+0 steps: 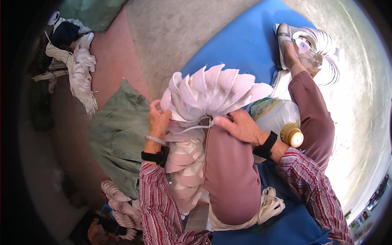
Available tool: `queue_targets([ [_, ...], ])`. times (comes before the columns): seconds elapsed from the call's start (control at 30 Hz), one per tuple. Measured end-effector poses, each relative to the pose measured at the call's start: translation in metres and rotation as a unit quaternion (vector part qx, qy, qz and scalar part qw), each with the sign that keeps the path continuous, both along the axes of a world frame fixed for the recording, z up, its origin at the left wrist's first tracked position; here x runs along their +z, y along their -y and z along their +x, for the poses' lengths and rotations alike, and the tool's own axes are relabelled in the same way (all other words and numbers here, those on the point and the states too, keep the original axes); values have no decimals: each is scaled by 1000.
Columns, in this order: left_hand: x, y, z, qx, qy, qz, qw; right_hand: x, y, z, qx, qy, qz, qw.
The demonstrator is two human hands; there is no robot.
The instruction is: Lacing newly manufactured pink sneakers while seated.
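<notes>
A fanned bundle of pale pinkish-white fabric pieces (212, 87) is spread above my knee, its curved tips pointing away from me. My left hand (159, 120) closes on the bundle's left end between thumb and fingers. My right hand (243, 126) grips its lower right side, the thumb lying by the gathered base and the other fingers partly hidden. A thin white cord (192, 130) runs at the base between both hands. Below my left hand, a hanging string of similar overlapping pieces (185, 163) lies along my thigh.
A large clear plastic bottle (277, 114) with a gold-and-white cap lies beside my right forearm. White strips (271, 204) lie under my knee. Green cloth (118, 134) covers the floor at left, and more bundled pieces (83, 61) sit at far left. Blue sheeting (237, 41) spreads ahead.
</notes>
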State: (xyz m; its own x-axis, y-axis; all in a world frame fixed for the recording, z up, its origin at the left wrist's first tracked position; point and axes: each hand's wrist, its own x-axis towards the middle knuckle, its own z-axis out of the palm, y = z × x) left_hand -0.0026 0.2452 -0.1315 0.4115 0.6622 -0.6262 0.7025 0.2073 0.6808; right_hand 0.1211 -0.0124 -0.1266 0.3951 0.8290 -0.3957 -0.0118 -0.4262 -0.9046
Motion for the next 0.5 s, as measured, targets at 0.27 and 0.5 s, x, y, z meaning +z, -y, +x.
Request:
queue_targets([
  [0.27,149,14,10,-68,245,211,944,57,15,9,-196,-2,132,972],
  [0.5,269,43,-30,-43,389,351,851,135,13,3,-227,188,327,898],
])
